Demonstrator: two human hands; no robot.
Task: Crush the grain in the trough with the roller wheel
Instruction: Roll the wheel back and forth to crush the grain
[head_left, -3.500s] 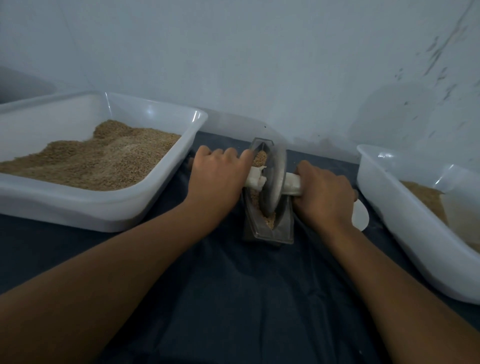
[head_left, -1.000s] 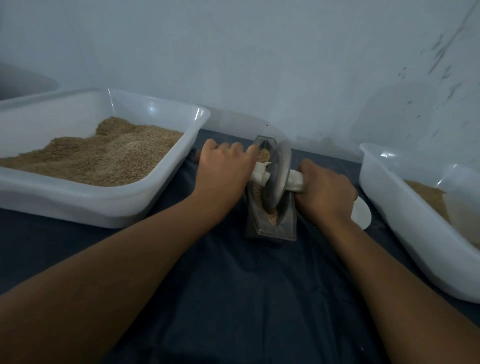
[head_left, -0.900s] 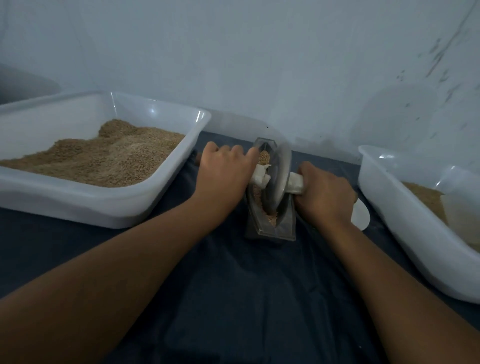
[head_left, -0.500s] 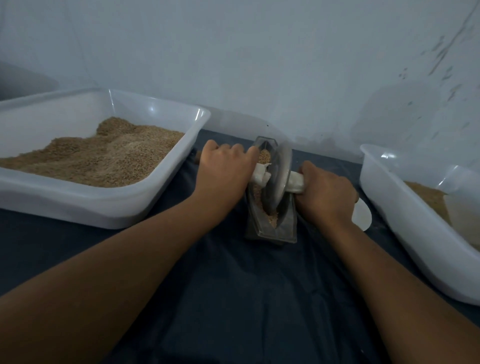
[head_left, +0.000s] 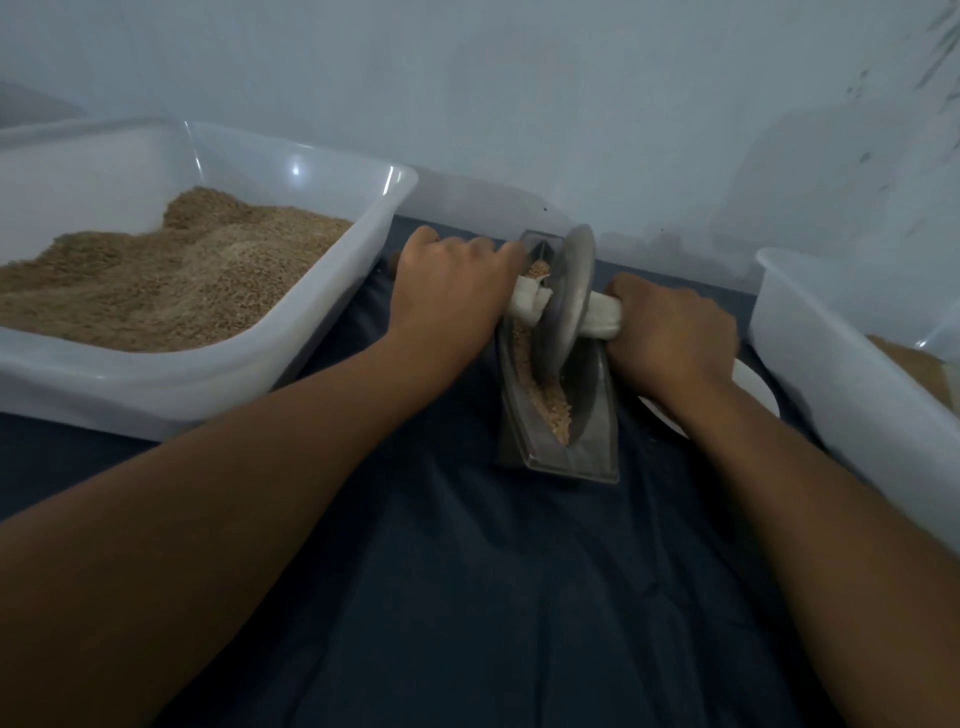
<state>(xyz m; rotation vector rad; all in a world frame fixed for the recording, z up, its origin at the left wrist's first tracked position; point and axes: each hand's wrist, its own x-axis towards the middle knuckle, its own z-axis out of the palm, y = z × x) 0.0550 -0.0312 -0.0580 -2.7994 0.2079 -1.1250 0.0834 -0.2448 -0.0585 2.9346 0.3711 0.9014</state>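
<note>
1. Firstly, we log our left hand (head_left: 449, 291) and right hand (head_left: 670, 332) gripping the white-wrapped axle (head_left: 602, 318) of the roller wheel (head_left: 569, 301).
2. Trough (head_left: 592, 415): wheel standing in it, grain (head_left: 545, 400) inside.
3. Left tub (head_left: 291, 332): heaped grain. Right tub (head_left: 841, 374): some grain.

Pale scuffed wall (head_left: 519, 104); dark cloth (head_left: 493, 597) over table; dim light.

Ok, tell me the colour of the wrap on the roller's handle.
White wrap, seen best in the head view.
</note>
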